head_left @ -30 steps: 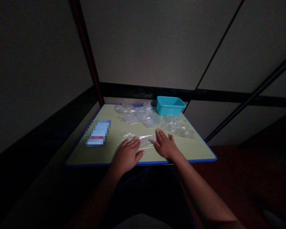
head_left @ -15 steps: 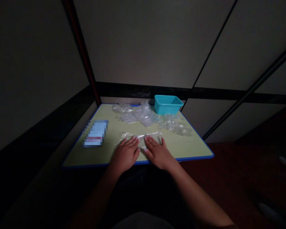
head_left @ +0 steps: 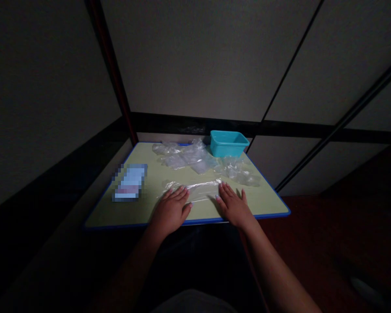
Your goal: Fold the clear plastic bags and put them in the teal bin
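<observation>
A clear plastic bag (head_left: 200,190) lies spread near the front of the small table. My left hand (head_left: 171,209) rests flat on the bag's left end, fingers stretched out. On its right end lies my right hand (head_left: 233,204), palm down, with the thumb and little finger spread away from the others. Neither hand grips anything. Beyond them, more crumpled clear plastic bags (head_left: 198,158) lie across the back of the table, and another crumpled bag (head_left: 237,169) sits to the right.
A turquoise plastic basket (head_left: 228,145) stands at the back right of the table. At the left is a flat, pixelated phone-like object (head_left: 130,182). The pale tabletop (head_left: 117,215) has a blue edge, and panelled walls (head_left: 195,65) rise behind it.
My right hand has slid to the right along the plastic bag, away from my left hand, and more of the bag shows between them. My left hand has stayed in place.
</observation>
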`<action>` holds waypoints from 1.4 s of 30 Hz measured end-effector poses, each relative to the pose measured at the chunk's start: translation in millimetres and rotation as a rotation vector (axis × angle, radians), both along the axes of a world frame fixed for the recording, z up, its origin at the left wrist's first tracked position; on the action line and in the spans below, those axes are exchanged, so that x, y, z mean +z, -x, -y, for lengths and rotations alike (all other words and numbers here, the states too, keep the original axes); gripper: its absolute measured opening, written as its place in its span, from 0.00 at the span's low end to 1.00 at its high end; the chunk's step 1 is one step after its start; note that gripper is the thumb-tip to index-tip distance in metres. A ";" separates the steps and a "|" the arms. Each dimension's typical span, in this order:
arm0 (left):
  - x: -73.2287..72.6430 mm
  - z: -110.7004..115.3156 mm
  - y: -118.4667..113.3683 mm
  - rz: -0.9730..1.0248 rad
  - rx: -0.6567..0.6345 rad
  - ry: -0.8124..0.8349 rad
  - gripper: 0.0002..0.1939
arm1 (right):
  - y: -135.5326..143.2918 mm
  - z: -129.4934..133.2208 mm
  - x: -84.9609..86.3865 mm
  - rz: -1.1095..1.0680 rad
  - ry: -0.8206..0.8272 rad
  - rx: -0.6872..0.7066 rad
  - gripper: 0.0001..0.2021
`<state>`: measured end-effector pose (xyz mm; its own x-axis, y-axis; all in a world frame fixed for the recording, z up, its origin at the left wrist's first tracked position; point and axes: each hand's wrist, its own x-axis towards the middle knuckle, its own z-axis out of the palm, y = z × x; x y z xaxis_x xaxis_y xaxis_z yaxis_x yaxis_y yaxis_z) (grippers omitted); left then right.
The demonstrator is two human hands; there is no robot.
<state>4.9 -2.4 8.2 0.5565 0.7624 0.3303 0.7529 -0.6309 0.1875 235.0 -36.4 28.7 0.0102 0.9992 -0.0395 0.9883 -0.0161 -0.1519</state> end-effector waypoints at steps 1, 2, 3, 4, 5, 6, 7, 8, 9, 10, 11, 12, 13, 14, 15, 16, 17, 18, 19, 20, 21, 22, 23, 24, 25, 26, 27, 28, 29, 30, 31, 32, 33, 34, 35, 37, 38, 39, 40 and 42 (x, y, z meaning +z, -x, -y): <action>0.0 -0.1 0.0 0.000 -0.002 -0.002 0.22 | 2.4 -1.3 1.2 -0.006 -0.015 0.001 0.30; -0.2 -0.2 0.0 0.002 -0.003 -0.006 0.22 | 6.2 -2.7 2.8 -0.016 -0.030 0.019 0.30; -0.3 -0.3 0.1 0.006 -0.004 -0.010 0.22 | 11.1 -4.3 4.6 -0.033 -0.040 0.053 0.29; -0.4 -0.3 0.2 0.009 -0.005 -0.015 0.22 | 16.7 -6.2 6.2 -0.052 -0.046 0.100 0.29; -0.4 -0.3 0.3 0.009 -0.008 -0.018 0.22 | 22.5 -8.1 7.5 -0.074 -0.044 0.150 0.29; -0.3 -0.3 0.4 0.007 -0.010 -0.019 0.21 | 28.0 -10.2 8.4 -0.093 -0.041 0.193 0.29; -0.1 -0.2 0.5 0.002 -0.010 -0.019 0.21 | 32.6 -12.3 8.8 -0.107 -0.039 0.223 0.29; 0.2 -0.1 0.5 -0.003 -0.010 -0.018 0.22 | 36.2 -14.3 8.7 -0.116 -0.037 0.239 0.29; 0.6 0.0 0.5 -0.008 -0.010 -0.017 0.22 | 38.4 -16.3 8.2 -0.119 -0.035 0.241 0.29; 1.0 0.1 0.4 -0.011 -0.010 -0.017 0.22 | 39.3 -18.1 7.4 -0.117 -0.031 0.231 0.30; 1.3 0.2 0.4 -0.013 -0.008 -0.017 0.22 | 38.8 -19.9 6.5 -0.113 -0.026 0.212 0.30; 1.6 0.2 0.3 -0.015 -0.007 -0.018 0.22 | 37.1 -21.5 5.6 -0.108 -0.021 0.189 0.30; 1.7 0.2 0.3 -0.017 -0.008 -0.019 0.22 | 34.5 -23.0 4.6 -0.103 -0.018 0.164 0.31; 1.7 0.2 0.3 -0.020 -0.010 -0.020 0.22 | 31.3 -24.5 3.7 -0.096 -0.017 0.138 0.31; 1.7 0.2 0.3 -0.021 -0.010 -0.022 0.22 | 27.6 -25.8 2.7 -0.090 -0.019 0.114 0.31; 1.6 0.1 0.5 -0.022 -0.010 -0.022 0.22 | 23.8 -27.2 1.6 -0.083 -0.024 0.091 0.31; 1.5 0.0 0.6 -0.022 -0.010 -0.021 0.22 | 20.1 -28.4 0.3 -0.078 -0.031 0.068 0.31; 1.5 -0.1 0.8 -0.020 -0.009 -0.020 0.22 | 16.6 -29.6 -1.1 -0.073 -0.038 0.045 0.31; 1.6 -0.2 0.9 -0.019 -0.010 -0.018 0.22 | 13.7 -30.6 -2.7 -0.068 -0.044 0.022 0.31; 1.8 -0.3 1.1 -0.018 -0.012 -0.016 0.22 | 11.4 -31.5 -4.3 -0.064 -0.047 0.002 0.31; 2.1 -0.3 1.2 -0.018 -0.014 -0.016 0.22 | 9.7 -32.2 -5.8 -0.061 -0.050 -0.015 0.31; 2.4 -0.3 1.3 -0.020 -0.018 -0.016 0.22 | 8.7 -32.7 -7.2 -0.057 -0.052 -0.026 0.32; 2.8 -0.3 1.3 -0.024 -0.021 -0.017 0.22 | 8.3 -33.0 -8.4 -0.054 -0.053 -0.032 0.32; 3.1 -0.2 1.3 -0.030 -0.023 -0.017 0.21 | 8.3 -33.0 -9.4 -0.053 -0.056 -0.034 0.32; 3.3 -0.1 1.4 -0.038 -0.022 -0.017 0.21 | 8.6 -32.8 -10.0 -0.053 -0.060 -0.035 0.32; 3.4 0.0 1.4 -0.045 -0.020 -0.015 0.22 | 9.2 -32.3 -10.4 -0.055 -0.068 -0.038 0.32; 3.3 0.0 1.4 -0.052 -0.017 -0.013 0.22 | 9.9 -31.4 -10.4 -0.057 -0.082 -0.041 0.32; 3.0 -0.1 1.4 -0.055 -0.015 -0.012 0.22 | 10.5 -30.4 -10.0 -0.059 -0.105 -0.043 0.31; 2.5 -0.3 1.3 -0.056 -0.013 -0.012 0.21 | 11.1 -29.1 -9.4 -0.060 -0.135 -0.036 0.31; 2.0 -0.5 1.3 -0.056 -0.013 -0.012 0.21 | 11.5 -27.8 -8.5 -0.061 -0.170 -0.014 0.30; 1.5 -0.8 1.2 -0.053 -0.015 -0.013 0.21 | 11.8 -26.5 -7.5 -0.064 -0.201 0.024 0.29; 1.1 -1.0 1.1 -0.051 -0.016 -0.012 0.21 | 11.9 -25.3 -6.4 -0.068 -0.224 0.074 0.29; 1.0 -1.1 0.9 -0.047 -0.017 -0.011 0.21 | 11.9 -24.5 -5.4 -0.076 -0.235 0.128 0.28; 1.1 -1.1 0.7 -0.042 -0.015 -0.009 0.21 | 11.7 -24.0 -4.5 -0.086 -0.234 0.175 0.28; 1.5 -0.8 0.5 -0.038 -0.013 -0.005 0.21 | 11.4 -23.8 -3.8 -0.097 -0.222 0.213 0.27; 2.9 0.2 0.0 -0.028 -0.004 0.007 0.21 | 10.8 -24.5 -3.1 -0.110 -0.184 0.251 0.26; 3.8 1.0 -0.3 -0.023 0.000 0.014 0.21 | 10.5 -25.2 -3.0 -0.109 -0.165 0.255 0.26; 4.6 1.8 -0.5 -0.020 0.003 0.021 0.21 | 10.4 -26.0 -3.1 -0.105 -0.147 0.254 0.26; 5.2 2.5 -0.6 -0.017 0.006 0.026 0.21 | 10.4 -26.8 -3.3 -0.097 -0.134 0.247 0.27; 5.8 3.6 -0.5 -0.012 0.011 0.032 0.21 | 10.9 -28.4 -4.1 -0.081 -0.119 0.215 0.27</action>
<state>5.4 -6.0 13.9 0.5519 0.7784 0.2992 0.7621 -0.6164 0.1979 224.1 -8.0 24.6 -0.2016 0.9756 0.0865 0.9516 0.2160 -0.2185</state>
